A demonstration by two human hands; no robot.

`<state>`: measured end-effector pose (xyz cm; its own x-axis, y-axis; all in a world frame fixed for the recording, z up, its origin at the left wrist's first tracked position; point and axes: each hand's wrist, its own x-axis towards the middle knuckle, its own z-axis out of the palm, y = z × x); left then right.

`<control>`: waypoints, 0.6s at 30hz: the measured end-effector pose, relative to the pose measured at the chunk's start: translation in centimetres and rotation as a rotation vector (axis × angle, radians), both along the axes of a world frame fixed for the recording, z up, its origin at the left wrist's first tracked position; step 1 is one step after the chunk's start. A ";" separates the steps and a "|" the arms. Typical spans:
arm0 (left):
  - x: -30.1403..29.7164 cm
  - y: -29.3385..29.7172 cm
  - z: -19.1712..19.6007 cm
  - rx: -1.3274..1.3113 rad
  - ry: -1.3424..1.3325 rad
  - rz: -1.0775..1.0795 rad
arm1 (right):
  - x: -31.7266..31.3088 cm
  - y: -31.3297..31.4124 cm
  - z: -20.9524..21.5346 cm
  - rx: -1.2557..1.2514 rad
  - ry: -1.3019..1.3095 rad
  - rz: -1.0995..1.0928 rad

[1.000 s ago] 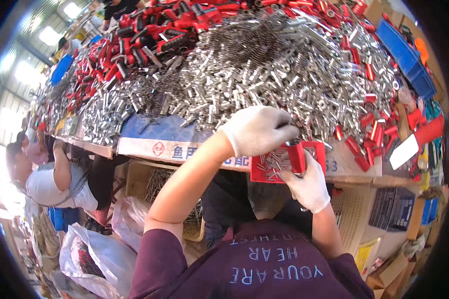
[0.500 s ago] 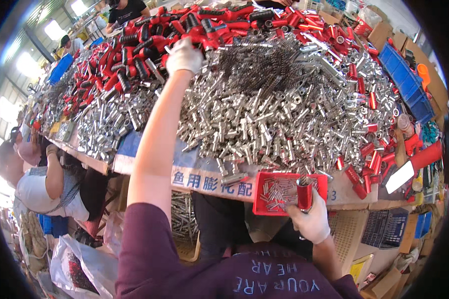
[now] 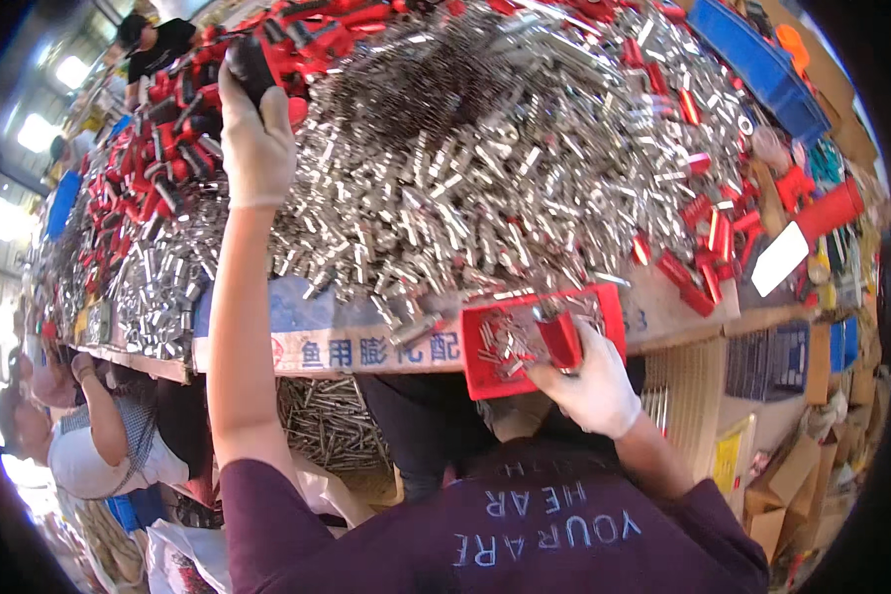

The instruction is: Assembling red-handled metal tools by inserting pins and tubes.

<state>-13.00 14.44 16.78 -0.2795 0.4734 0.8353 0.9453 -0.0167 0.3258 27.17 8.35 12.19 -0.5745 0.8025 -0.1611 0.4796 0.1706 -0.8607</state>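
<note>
My left hand [image 3: 257, 153], in a white glove, reaches far forward on a straight arm and is closed round a tool handle [image 3: 250, 67] with a black grip. Behind it lies a heap of red and black tool handles [image 3: 183, 129]. My right hand [image 3: 599, 391], also gloved, grips a red metal tube [image 3: 560, 342], tilted over a red plastic tray [image 3: 614, 317]. Small silver pins [image 3: 505, 342] lie loose in that tray, which sits at the table's near edge. Just beyond the tray spreads a wide pile of silver metal fittings [image 3: 445, 208].
Dark coil springs [image 3: 445, 74] top the pile. More red tubes [image 3: 688, 277] lie at the right, near a blue crate [image 3: 762, 69]. Under the table is a container of silver rods [image 3: 332, 426]. A person [image 3: 119, 445] sits at the left; another [image 3: 153, 45] works at the far left.
My left hand has taken hold of a black-gripped handle from the heap. The red tube in my right hand has tipped from upright to slanted over the tray. The whole view has shifted.
</note>
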 end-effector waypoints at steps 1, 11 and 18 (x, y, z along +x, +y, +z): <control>4.5 -1.4 1.5 -0.085 -0.246 -0.213 | 0.0 0.3 0.0 -0.033 -0.022 -0.010; 16.8 -8.2 3.8 -0.332 -0.362 -0.652 | 1.1 -1.8 0.7 0.105 0.082 0.073; 19.0 -9.0 4.8 -0.397 -0.240 -0.582 | 2.4 -2.7 0.5 0.154 0.095 0.061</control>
<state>6.03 5.47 21.57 -0.0448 0.8539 0.5185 0.7217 -0.3312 0.6078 29.59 5.64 12.72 -0.6295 0.7768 0.0183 0.3820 0.3300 -0.8632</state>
